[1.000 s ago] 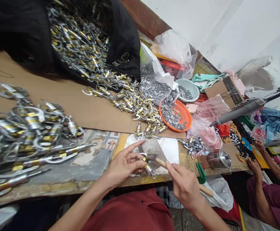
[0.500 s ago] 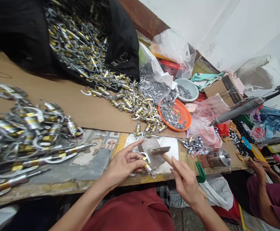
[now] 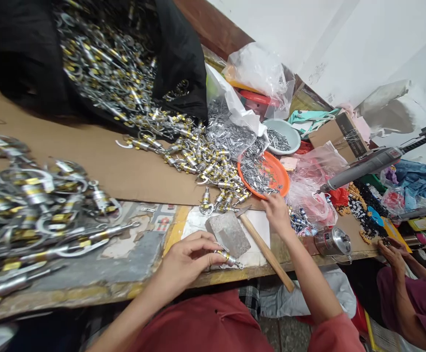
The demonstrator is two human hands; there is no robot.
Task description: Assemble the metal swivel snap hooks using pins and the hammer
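Observation:
My left hand [image 3: 185, 259] pinches a small silver-and-gold metal clasp [image 3: 230, 259] at the near edge of the table, beside a grey stone block [image 3: 229, 233]. A wooden-handled hammer [image 3: 264, 249] lies on white paper next to the block, with nobody holding it. My right hand [image 3: 277, 212] has reached forward to the rim of the orange dish [image 3: 281, 173], which holds small silver parts. Its fingers curl down at the dish's near edge; I cannot tell whether they pinch a part.
A heap of metal clasps [image 3: 183, 146] spills from a black bag [image 3: 176, 58] across brown cardboard. More clasps [image 3: 40, 205] pile at the left. A pale bowl [image 3: 288, 139], plastic bags and a rotary tool [image 3: 367, 166] stand at the right. Another person's hands [image 3: 392, 254] work at the far right.
My right hand has let go of the hammer, which now lies on the table, and has moved forward to the orange dish. My left hand has drawn the clasp slightly nearer.

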